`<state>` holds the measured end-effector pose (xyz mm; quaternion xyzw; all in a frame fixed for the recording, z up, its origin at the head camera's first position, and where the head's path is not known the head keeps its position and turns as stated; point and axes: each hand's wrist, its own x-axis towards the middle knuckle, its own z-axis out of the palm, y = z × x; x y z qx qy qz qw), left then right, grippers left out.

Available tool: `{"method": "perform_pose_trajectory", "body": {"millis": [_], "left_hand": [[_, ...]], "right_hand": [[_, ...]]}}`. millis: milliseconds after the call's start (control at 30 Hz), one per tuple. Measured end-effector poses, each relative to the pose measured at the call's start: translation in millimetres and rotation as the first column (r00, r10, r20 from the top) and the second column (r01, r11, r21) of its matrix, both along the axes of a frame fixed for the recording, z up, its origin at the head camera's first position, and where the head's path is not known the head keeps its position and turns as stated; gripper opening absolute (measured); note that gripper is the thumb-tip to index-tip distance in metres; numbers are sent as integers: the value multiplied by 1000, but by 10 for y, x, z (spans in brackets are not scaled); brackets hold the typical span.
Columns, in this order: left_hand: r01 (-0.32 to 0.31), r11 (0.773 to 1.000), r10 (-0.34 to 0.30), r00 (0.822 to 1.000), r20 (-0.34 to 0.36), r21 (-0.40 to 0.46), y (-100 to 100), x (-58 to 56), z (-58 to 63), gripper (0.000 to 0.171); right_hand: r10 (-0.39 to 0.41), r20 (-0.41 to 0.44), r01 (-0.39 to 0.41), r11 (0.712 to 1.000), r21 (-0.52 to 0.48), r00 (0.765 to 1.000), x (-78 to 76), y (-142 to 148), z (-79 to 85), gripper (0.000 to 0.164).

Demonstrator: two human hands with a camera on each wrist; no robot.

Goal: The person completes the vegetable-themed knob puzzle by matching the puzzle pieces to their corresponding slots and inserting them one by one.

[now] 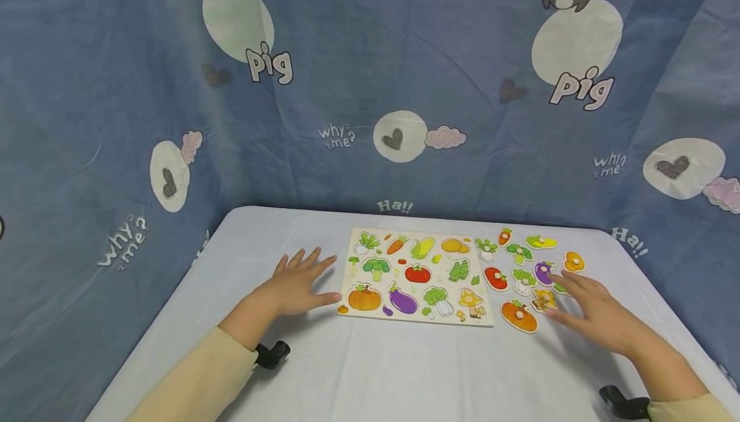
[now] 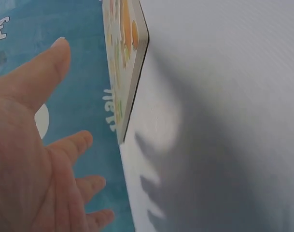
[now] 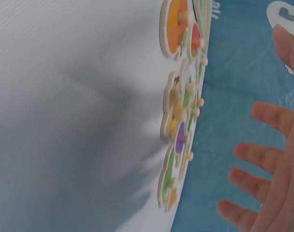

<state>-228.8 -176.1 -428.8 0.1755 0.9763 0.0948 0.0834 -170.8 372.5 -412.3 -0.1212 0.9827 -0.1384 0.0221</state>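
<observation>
My left hand [image 1: 295, 286] hovers with spread fingers over the white cloth, just left of a wooden vegetable puzzle board [image 1: 440, 277]. In the left wrist view its palm shows bare, beside the board's edge [image 2: 132, 82]. My right hand [image 1: 598, 309] hangs over the loose knobbed pieces, fingers apart and holding nothing. Nearest its fingertips are the eggplant piece [image 1: 543, 273], the mushroom piece [image 1: 543, 300] and a green piece [image 1: 559, 288] partly hidden by the fingers. In the right wrist view, the pumpkin piece [image 3: 175, 29] lies flat, knob up.
Other pieces lie right of the board: tomato [image 1: 495, 279], leafy cabbage [image 1: 523, 282], broccoli [image 1: 519, 254], carrot [image 1: 505, 236], corn [image 1: 540, 242] and an orange-yellow one [image 1: 573, 261]. A radish piece [image 1: 487, 249] overlaps the board's right edge. Behind the table hangs a blue printed curtain [image 1: 347, 88].
</observation>
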Motion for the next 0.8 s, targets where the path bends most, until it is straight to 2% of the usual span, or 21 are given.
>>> {"method": "perform_pose_trajectory", "body": {"millis": [200, 500, 667, 800], "left_hand": [[16, 1000, -16, 999, 39, -3, 111, -121, -93, 92], [12, 998, -20, 990, 140, 56, 176, -176, -105, 100], [2, 999, -9, 989, 148, 50, 172, -204, -109, 103], [10, 999, -18, 989, 145, 53, 166, -216, -110, 102]], "right_hand": [[32, -11, -33, 999, -23, 999, -49, -78, -17, 74], [63, -18, -63, 998, -23, 998, -78, -216, -49, 64], [66, 1, -66, 997, -33, 998, -96, -284, -51, 60], [79, 14, -78, 995, -54, 997, -121, -331, -63, 48]]}}
